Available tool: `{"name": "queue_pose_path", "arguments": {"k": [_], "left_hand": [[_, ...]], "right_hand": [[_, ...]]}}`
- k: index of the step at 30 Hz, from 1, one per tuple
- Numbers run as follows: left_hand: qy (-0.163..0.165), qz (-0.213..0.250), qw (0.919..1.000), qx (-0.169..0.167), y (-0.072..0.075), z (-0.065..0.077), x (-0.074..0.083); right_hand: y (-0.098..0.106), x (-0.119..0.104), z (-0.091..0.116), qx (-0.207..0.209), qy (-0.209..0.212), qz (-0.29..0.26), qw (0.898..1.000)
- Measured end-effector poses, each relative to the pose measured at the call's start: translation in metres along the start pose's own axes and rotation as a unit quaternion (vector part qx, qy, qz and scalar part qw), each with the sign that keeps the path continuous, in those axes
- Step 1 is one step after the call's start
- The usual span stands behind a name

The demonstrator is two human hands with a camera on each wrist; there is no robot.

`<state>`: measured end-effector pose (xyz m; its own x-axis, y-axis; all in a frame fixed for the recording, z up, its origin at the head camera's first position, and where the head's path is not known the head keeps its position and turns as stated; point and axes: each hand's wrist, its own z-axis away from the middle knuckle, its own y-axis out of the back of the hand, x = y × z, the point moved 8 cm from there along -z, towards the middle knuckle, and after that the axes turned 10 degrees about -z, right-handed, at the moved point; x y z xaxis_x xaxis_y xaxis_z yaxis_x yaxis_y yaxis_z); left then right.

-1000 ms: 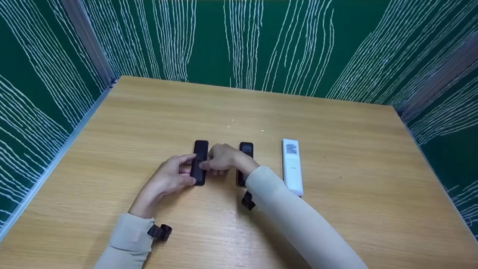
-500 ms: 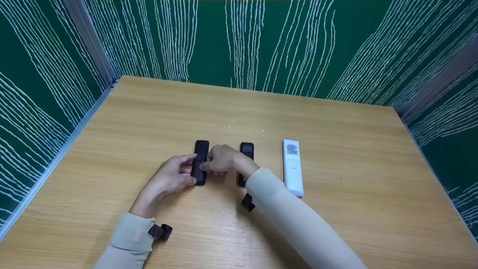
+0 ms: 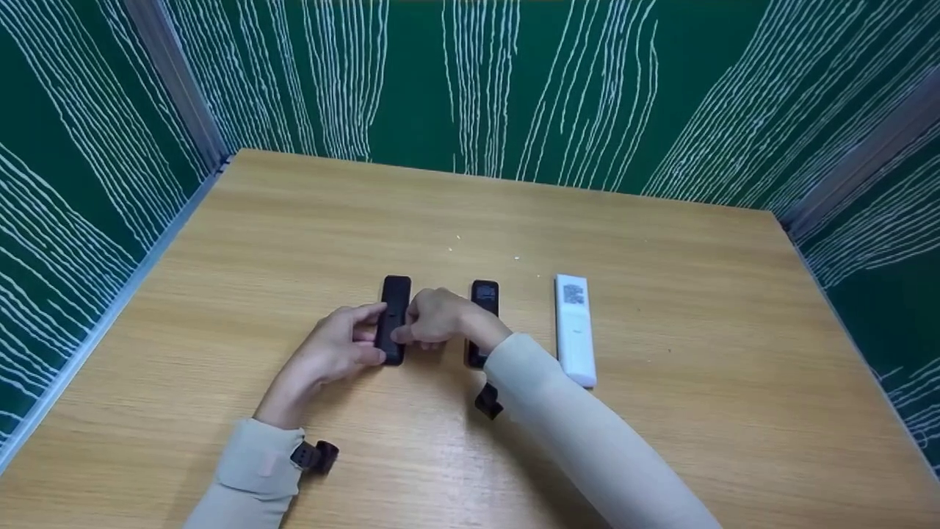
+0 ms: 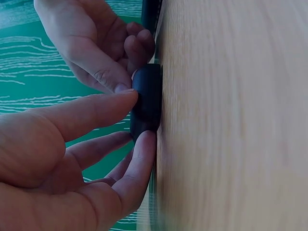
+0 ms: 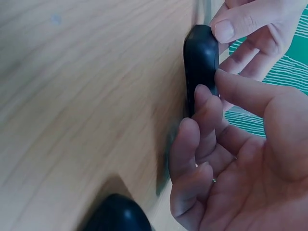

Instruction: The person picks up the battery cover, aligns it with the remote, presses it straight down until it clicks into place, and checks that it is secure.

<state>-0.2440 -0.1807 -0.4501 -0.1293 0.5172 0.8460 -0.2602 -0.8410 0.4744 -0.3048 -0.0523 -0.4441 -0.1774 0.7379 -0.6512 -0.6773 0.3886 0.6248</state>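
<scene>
A slim black remote control (image 3: 394,312) lies lengthwise on the table, with a small mark midway along its upper face. My left hand (image 3: 341,345) grips it from the left, the thumb near its close end and a finger higher along that edge. From the right, my right hand (image 3: 437,316) holds its other side, with the thumb on the upper face and curled fingers beside it. In the left wrist view the remote control (image 4: 147,98) sits low against the wood between both hands. The right wrist view shows its rounded end by the left thumb (image 5: 224,31).
A second black remote control (image 3: 485,294), with a printed label, lies partly beneath my right forearm. Further right is a white remote control (image 3: 576,338) with a label at its far end. Small pale specks dot the wooden table (image 3: 352,213). Green, white-streaked panels (image 3: 411,81) enclose it.
My right hand has shifted slightly toward me, its thumb sliding down the black remote control's upper face. The left hand and the other remote controls stay in place.
</scene>
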Motion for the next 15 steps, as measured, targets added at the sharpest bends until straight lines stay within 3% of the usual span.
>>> {"name": "queue_pose_path", "arguments": {"k": [10,15], "left_hand": [[-0.001,-0.006,1.0,0.003,0.0005,0.0014,0.0007],[-0.011,0.012,0.9999,-0.004,-0.0014,0.0006,0.0022]], "right_hand": [[0.0008,0.0015,-0.0011,-0.004,0.001,-0.018,1.0],[0.0062,0.0012,-0.0025,0.017,0.006,-0.031,0.999]]}}
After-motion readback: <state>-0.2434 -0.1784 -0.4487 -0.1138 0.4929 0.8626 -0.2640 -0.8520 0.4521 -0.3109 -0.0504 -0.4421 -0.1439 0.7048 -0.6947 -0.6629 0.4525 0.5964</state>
